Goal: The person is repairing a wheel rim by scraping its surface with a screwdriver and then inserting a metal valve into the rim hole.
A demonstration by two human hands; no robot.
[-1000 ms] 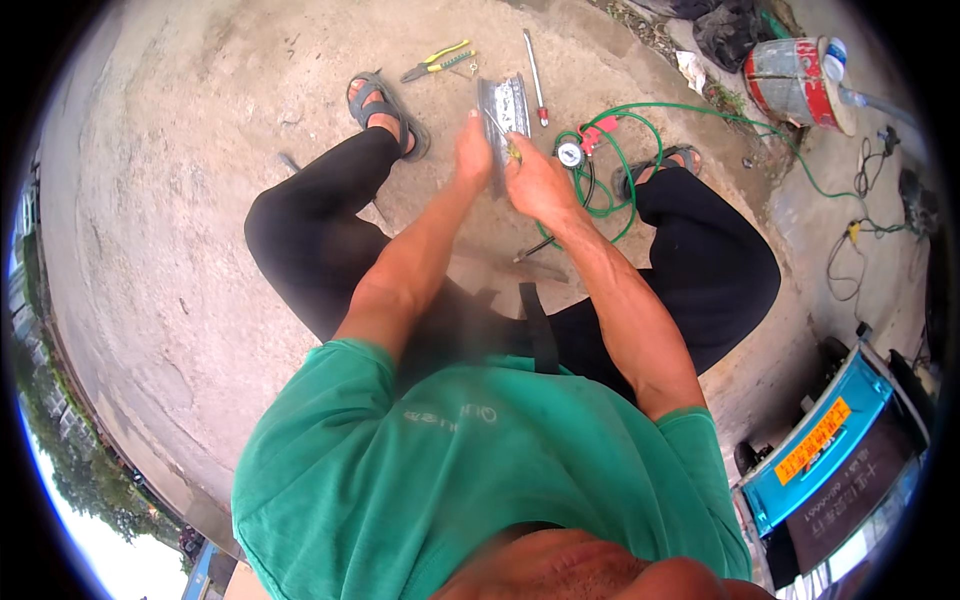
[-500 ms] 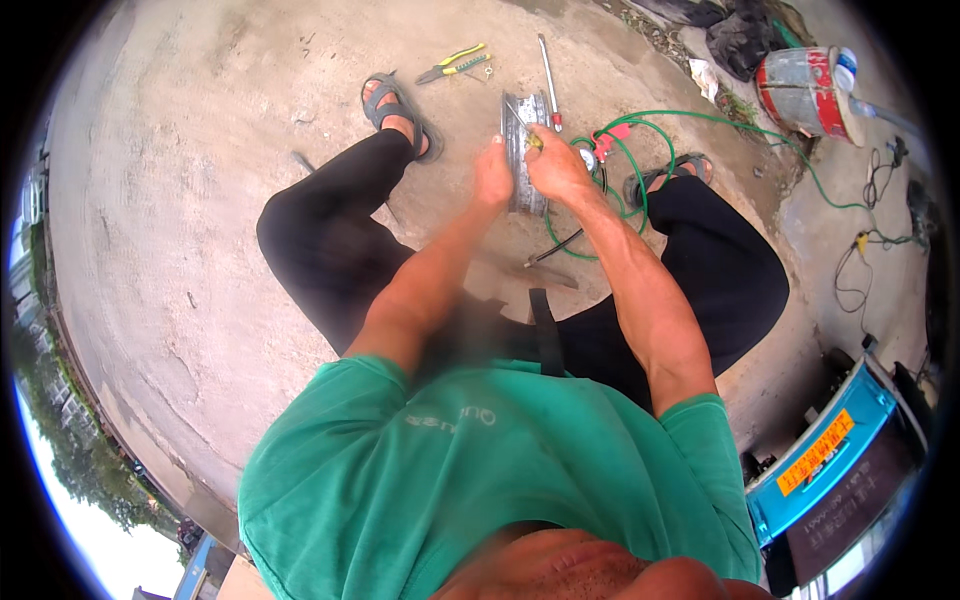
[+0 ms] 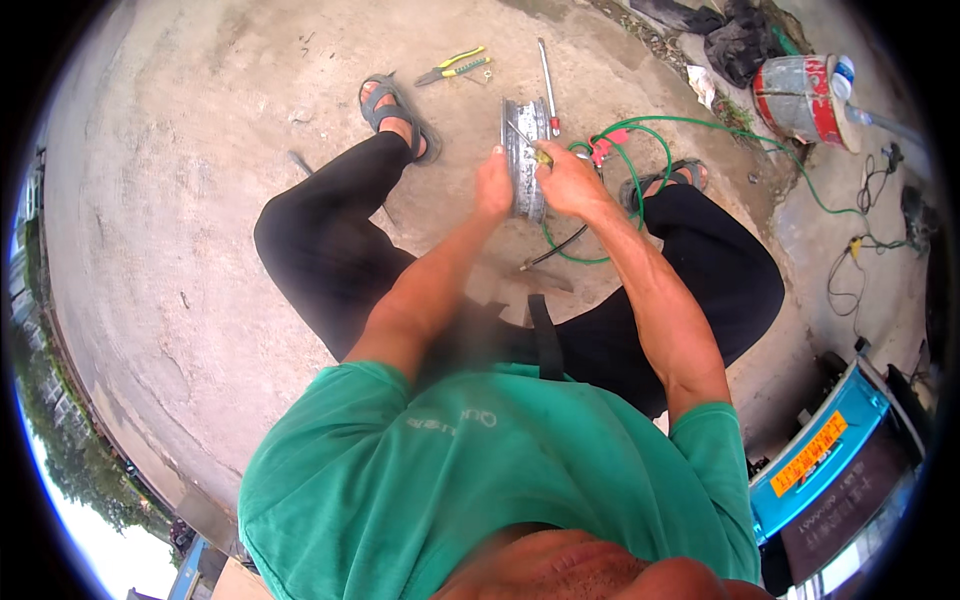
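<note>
A grey metal wheel rim [image 3: 525,125] stands on the concrete ground between my legs, its middle band whitish and scuffed. My left hand [image 3: 494,185] grips the rim's left edge. My right hand [image 3: 572,185] is closed round a yellow-handled screwdriver [image 3: 543,157], whose thin shaft reaches onto the rim. Beyond the rim lie yellow-and-green pliers [image 3: 450,66] and a long metal bar [image 3: 548,85] with a red end. A green hose [image 3: 667,150] with a red fitting [image 3: 602,150] loops right of the rim, partly behind my right hand.
My sandalled feet [image 3: 385,110] are either side. A dented red-and-grey bucket [image 3: 800,100], dark cloth [image 3: 740,45] and cables [image 3: 855,280] are to the right, beside a broken ground edge. A blue panel [image 3: 840,450] with an orange sticker is at lower right.
Since a second ago my hands and the rim appear lower and farther right in the picture, along with much of the scene. My right hand still holds the screwdriver against the rim.
</note>
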